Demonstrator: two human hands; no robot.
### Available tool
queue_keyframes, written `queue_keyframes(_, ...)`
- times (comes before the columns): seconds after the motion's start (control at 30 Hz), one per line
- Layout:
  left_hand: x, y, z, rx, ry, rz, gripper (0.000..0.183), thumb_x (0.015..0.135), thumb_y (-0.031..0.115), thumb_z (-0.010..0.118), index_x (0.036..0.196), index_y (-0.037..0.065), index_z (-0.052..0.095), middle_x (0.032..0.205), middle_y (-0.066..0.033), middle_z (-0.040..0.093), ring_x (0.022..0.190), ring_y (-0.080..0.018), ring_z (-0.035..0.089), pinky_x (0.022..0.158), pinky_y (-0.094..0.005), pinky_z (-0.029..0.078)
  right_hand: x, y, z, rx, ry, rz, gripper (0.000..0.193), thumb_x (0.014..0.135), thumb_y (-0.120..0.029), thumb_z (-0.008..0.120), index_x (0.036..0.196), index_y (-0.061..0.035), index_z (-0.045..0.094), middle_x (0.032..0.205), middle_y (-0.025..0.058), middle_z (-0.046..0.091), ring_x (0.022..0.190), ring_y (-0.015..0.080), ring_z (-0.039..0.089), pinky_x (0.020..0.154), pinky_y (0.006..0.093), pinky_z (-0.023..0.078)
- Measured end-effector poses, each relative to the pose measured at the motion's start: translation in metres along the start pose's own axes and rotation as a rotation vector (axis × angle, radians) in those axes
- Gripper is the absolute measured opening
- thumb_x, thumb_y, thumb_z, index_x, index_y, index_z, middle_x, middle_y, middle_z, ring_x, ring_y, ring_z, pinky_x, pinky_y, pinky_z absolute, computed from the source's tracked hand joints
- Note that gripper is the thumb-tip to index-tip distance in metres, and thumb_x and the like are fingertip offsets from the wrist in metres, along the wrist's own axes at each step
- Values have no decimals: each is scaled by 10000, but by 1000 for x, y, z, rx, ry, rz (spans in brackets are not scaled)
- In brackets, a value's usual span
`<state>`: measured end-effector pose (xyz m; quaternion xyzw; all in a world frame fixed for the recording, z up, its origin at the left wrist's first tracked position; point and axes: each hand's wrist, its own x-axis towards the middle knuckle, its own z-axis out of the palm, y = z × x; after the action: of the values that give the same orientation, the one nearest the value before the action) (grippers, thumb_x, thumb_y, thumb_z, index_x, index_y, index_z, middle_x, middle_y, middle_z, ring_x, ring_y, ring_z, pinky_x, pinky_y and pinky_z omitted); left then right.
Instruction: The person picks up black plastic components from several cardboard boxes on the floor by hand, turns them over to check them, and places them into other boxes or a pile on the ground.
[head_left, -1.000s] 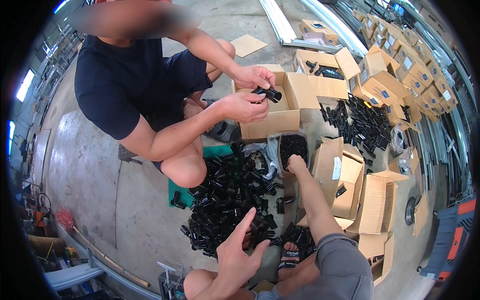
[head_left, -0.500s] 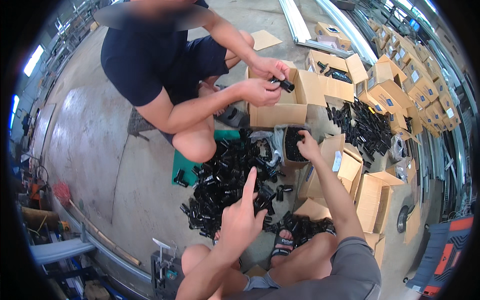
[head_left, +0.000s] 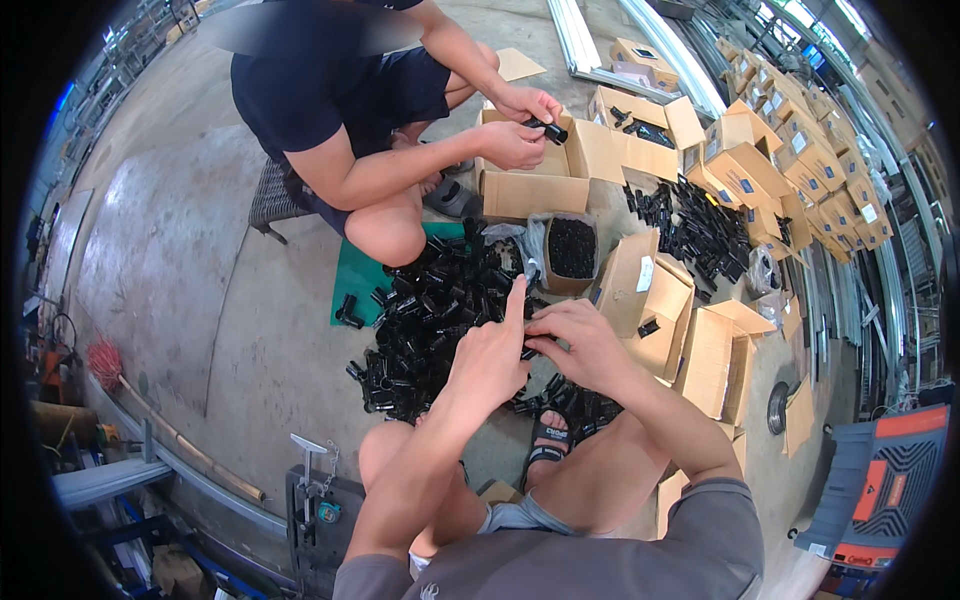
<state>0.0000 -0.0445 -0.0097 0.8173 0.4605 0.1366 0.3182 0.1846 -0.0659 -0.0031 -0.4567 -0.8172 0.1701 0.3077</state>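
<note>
My left hand (head_left: 488, 352) is closed with its index finger stretched out, and a black plastic pipe fitting (head_left: 530, 352) shows partly at its thumb side. Against it, my right hand (head_left: 585, 343) pinches with thumb and fingers; whatever small piece it holds is hidden. Beneath both hands spreads a heap of black pipe fittings (head_left: 430, 335), partly on a green sheet (head_left: 350, 275). Just beyond stands a bag-lined carton (head_left: 588, 282) full of small black pieces (head_left: 573, 247).
Across from me a seated person holds another black fitting (head_left: 547, 130) over an open carton (head_left: 530, 197). To the right are open cartons (head_left: 715, 350), a second pile of black parts (head_left: 700, 235) and stacked boxes (head_left: 810, 160). A metal stand (head_left: 315, 510) is near my left knee.
My right hand has come back from the carton of small pieces to meet my left hand. The view has shifted slightly. The other person still handles a fitting.
</note>
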Motion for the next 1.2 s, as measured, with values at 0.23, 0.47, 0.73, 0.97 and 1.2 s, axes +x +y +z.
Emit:
queue_keyframes(0.23, -13, 5, -3, 36, -33, 23, 1023, 673, 78, 784, 1508, -33, 204, 790, -254, 680, 809, -443, 673, 755, -498, 538, -13, -20, 5, -235, 28, -123, 172, 759, -91, 750, 926, -91, 707, 943, 27, 663, 966, 227, 617, 840, 356, 468)
queue_keyframes(0.47, -23, 3, 3, -27, 21, 53, 709, 684, 53, 766, 1259, -37, 361, 787, -253, 675, 799, -442, 674, 717, -498, 536, -17, -34, 0, -233, 5, -145, 197, 738, -72, 753, 930, -89, 712, 951, 27, 656, 970, 234, 615, 854, 357, 463)
queue_keyframes(0.73, -25, 3, -3, -90, 43, 7, 590, 689, 92, 809, 1115, 22, 406, 813, -226, 675, 852, -439, 669, 742, -484, 527, -16, -44, -5, -220, 9, -90, 219, 779, -34, 720, 996, -61, 728, 973, 62, 674, 975, 268, 625, 859, 375, 476)
queue_keyframes(0.97, -27, -2, -17, -225, 178, 29, 464, 684, 130, 829, 998, 36, 501, 819, -183, 685, 824, -412, 676, 732, -457, 533, -15, -39, -17, -123, 296, 176, 131, 889, -31, 657, 1005, -16, 715, 977, 126, 708, 936, 312, 652, 836, 386, 509)
queue_keyframes(1.2, -23, 7, -28, -310, 191, -90, 425, 685, 145, 853, 914, 22, 517, 774, -121, 661, 709, -229, 658, 691, -332, 525, -22, -13, -8, 78, 278, 384, 179, 933, -61, 636, 1087, -9, 712, 1007, 112, 720, 950, 206, 677, 851, 321, 521)
